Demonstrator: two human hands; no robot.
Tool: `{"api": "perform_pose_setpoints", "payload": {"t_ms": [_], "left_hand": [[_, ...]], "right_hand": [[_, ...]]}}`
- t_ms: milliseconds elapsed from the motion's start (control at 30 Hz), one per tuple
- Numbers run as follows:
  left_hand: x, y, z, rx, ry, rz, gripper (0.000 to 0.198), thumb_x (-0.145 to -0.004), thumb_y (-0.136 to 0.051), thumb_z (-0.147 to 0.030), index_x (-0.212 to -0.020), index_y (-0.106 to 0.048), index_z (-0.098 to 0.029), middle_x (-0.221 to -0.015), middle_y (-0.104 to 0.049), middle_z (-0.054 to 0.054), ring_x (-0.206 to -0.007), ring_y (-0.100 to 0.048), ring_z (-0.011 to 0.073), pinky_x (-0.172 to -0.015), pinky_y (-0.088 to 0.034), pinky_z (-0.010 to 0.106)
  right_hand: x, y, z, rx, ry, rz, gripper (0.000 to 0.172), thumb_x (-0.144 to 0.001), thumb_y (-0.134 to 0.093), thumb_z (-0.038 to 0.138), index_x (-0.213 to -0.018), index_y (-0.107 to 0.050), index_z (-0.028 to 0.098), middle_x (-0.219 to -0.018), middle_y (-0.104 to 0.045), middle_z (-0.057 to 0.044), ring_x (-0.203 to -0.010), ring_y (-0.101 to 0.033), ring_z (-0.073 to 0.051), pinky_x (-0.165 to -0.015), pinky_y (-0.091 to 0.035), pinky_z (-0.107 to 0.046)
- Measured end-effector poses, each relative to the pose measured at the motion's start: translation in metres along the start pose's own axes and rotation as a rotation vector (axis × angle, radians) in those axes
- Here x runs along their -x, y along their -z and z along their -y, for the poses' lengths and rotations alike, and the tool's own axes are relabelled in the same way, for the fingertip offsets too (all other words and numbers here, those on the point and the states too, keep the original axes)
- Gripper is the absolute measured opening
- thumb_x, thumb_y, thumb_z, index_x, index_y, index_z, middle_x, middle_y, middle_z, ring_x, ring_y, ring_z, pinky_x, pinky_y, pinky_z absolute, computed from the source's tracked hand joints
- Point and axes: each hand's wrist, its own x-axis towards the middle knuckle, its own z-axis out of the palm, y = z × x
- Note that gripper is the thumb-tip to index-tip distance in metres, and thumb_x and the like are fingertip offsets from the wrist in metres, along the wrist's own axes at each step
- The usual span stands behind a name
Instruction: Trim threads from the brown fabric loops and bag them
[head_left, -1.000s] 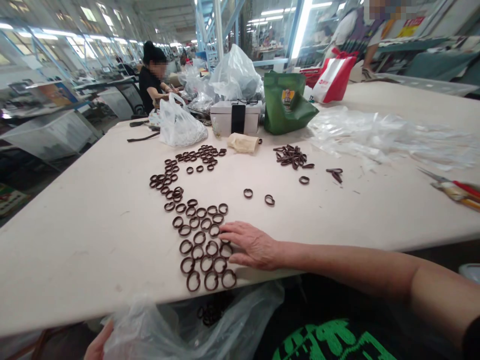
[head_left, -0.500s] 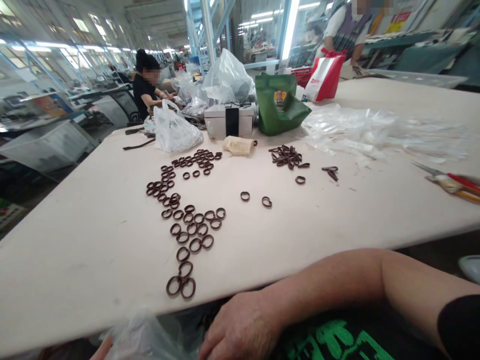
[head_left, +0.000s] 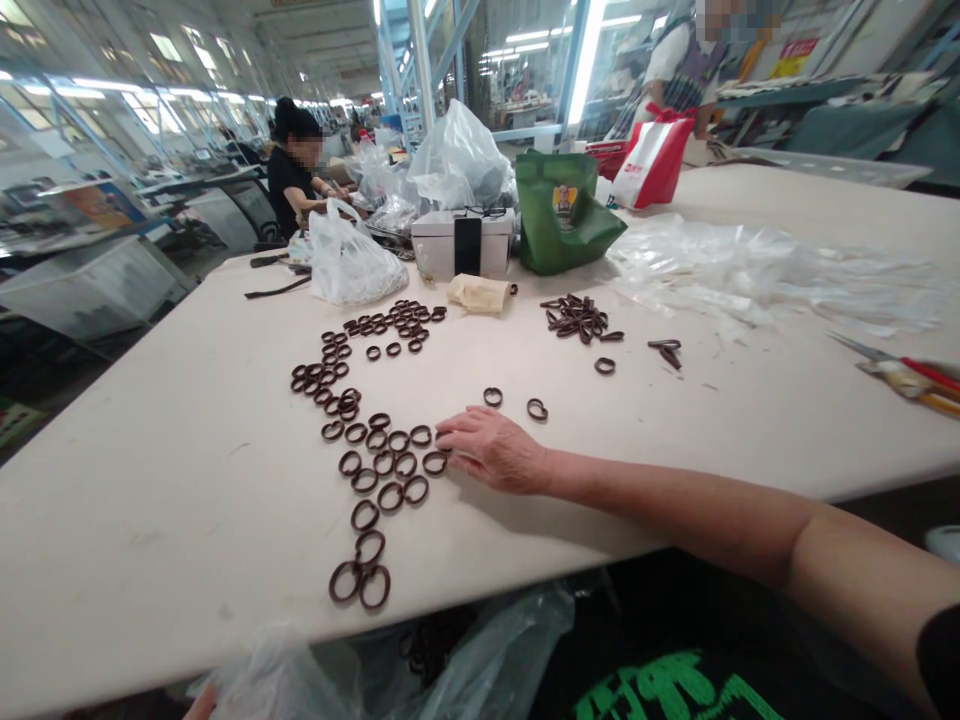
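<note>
My right hand [head_left: 491, 450] reaches over the table from the right, palm down. Its fingertips close around a small dark brown ring at the right edge of a group; the fingers cover most of that ring. Just below the fingertips lies another brown ring [head_left: 435, 462]. Only a bit of my left hand [head_left: 199, 703] shows at the bottom edge, by a clear plastic bag [head_left: 281, 675] that it grips; its other fingers are hidden. The bag spreads below the table edge, with dark pieces [head_left: 427, 645] visible in it.
Many brown rings [head_left: 390, 497] trail across the table [head_left: 187, 480]. Folded brown loops [head_left: 577, 320] lie farther back. Scissors [head_left: 907, 370] rest at the right, near clear plastic sheets [head_left: 750, 265]. A green bag [head_left: 559, 225], a box [head_left: 431, 245] and a white plastic bag [head_left: 352, 255] stand behind. Two people work beyond.
My right hand has risen from the bag below the table edge to the rings on the table. One ring beside its fingers has shifted slightly. My left hand stays by the bag.
</note>
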Motion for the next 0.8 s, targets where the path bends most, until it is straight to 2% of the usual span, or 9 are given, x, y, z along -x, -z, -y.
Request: {"api": "perform_pose_setpoints", "payload": {"t_ms": [67, 167, 233, 333, 567, 733, 800], "left_hand": [[-0.003, -0.011, 0.008, 0.034, -0.015, 0.035, 0.086, -0.058, -0.059, -0.076, -0.133, -0.062, -0.034, -0.096, -0.08, 0.009, -0.114, -0.064, 0.049, -0.082, -0.057, 0.062], [0.001, -0.022, 0.018, 0.047, 0.0, 0.06, 0.088, -0.058, -0.058, -0.076, -0.136, -0.059, -0.034, -0.099, -0.079, 0.01, -0.114, -0.063, 0.0496, -0.081, -0.057, 0.063], [0.005, -0.026, 0.021, 0.038, 0.045, 0.078, 0.088, -0.058, -0.059, -0.075, -0.136, -0.059, -0.034, -0.1, -0.079, 0.011, -0.113, -0.063, 0.0502, -0.081, -0.057, 0.063], [0.007, -0.027, 0.021, 0.036, 0.065, 0.079, 0.086, -0.06, -0.06, -0.074, -0.136, -0.06, -0.033, -0.1, -0.079, 0.011, -0.113, -0.064, 0.0499, -0.081, -0.057, 0.062], [0.003, -0.016, 0.003, 0.06, -0.022, 0.008, 0.082, -0.062, -0.06, -0.073, -0.134, -0.062, -0.032, -0.1, -0.079, 0.01, -0.113, -0.065, 0.047, -0.083, -0.059, 0.061], [-0.002, -0.019, 0.004, 0.041, 0.043, 0.018, 0.083, -0.06, -0.063, -0.072, -0.133, -0.062, -0.034, -0.101, -0.079, 0.009, -0.114, -0.064, 0.0481, -0.082, -0.059, 0.06], [0.001, -0.014, 0.004, 0.027, 0.08, 0.033, 0.082, -0.061, -0.062, -0.072, -0.134, -0.061, -0.035, -0.1, -0.079, 0.008, -0.113, -0.064, 0.0478, -0.082, -0.059, 0.06]], "right_hand": [[-0.014, 0.004, -0.005, -0.001, -0.105, -0.021, 0.024, -0.098, -0.054, 0.027, -0.112, -0.071, 0.018, -0.122, -0.069, -0.01, -0.109, -0.061, -0.02, -0.102, -0.041, -0.036], [-0.04, 0.004, -0.015, 0.026, -0.3, 0.077, 0.026, -0.098, -0.054, 0.032, -0.107, -0.075, 0.02, -0.115, -0.071, -0.007, -0.104, -0.062, -0.019, -0.097, -0.042, -0.032], [-0.053, 0.001, -0.021, 0.046, -0.369, 0.13, 0.026, -0.097, -0.056, 0.036, -0.102, -0.077, 0.021, -0.109, -0.071, -0.007, -0.1, -0.063, -0.02, -0.091, -0.043, -0.031], [-0.062, -0.006, -0.024, 0.059, -0.385, 0.16, 0.026, -0.092, -0.062, 0.04, -0.096, -0.078, 0.02, -0.102, -0.072, -0.008, -0.094, -0.064, -0.02, -0.085, -0.043, -0.03], [-0.066, -0.011, -0.014, 0.071, -0.396, 0.177, 0.025, -0.089, -0.062, 0.04, -0.093, -0.077, 0.02, -0.099, -0.072, -0.007, -0.093, -0.064, -0.02, -0.083, -0.043, -0.03], [-0.072, -0.014, -0.007, 0.071, -0.385, 0.192, 0.026, -0.085, -0.062, 0.039, -0.097, -0.077, 0.022, -0.1, -0.072, -0.007, -0.093, -0.065, -0.021, -0.081, -0.044, -0.03], [-0.076, -0.017, -0.004, 0.08, -0.374, 0.202, 0.024, -0.084, -0.061, 0.035, -0.094, -0.078, 0.022, -0.098, -0.073, -0.008, -0.09, -0.066, -0.022, -0.079, -0.045, -0.031]]}}
